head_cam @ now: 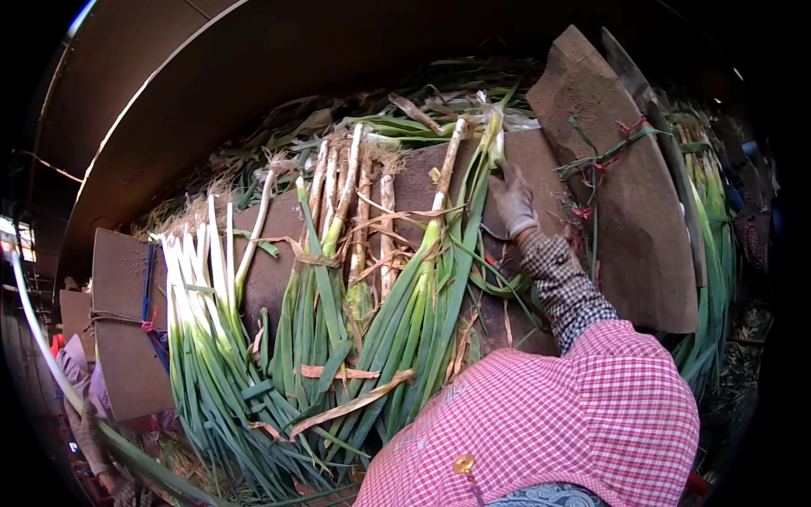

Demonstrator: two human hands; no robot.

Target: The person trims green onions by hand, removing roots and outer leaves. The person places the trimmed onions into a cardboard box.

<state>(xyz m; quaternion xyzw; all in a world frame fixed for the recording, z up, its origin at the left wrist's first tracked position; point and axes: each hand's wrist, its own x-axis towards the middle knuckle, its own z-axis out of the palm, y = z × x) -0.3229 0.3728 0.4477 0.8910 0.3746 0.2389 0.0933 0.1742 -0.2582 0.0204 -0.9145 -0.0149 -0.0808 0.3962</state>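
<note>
My left hand (89, 437), gloved, is at the lower left rim, closed around a long green onion (47, 352). That onion's pale end points up and its green leaves run down to the bottom edge. Over the board, my gloved right hand (512, 196) reaches away from me. Its fingers are beside a stripped onion sheath with leaves (493, 136); whether they grip it is hidden. Left of that hand lie unpeeled green onions (437, 237) with brown, soily stems and dry leaves. Further left rests a bunch of clean, white-stemmed green onions (212, 298), roots at the far end.
A brown work board (415, 168) lies under the onions. Upright panels stand at its right (624, 209) and left (130, 317), tied with cords. Discarded leaves (304, 127) heap up beyond it. More green onions (706, 222) lie past the right panel. Someone's purple clothing (95, 386) shows at left.
</note>
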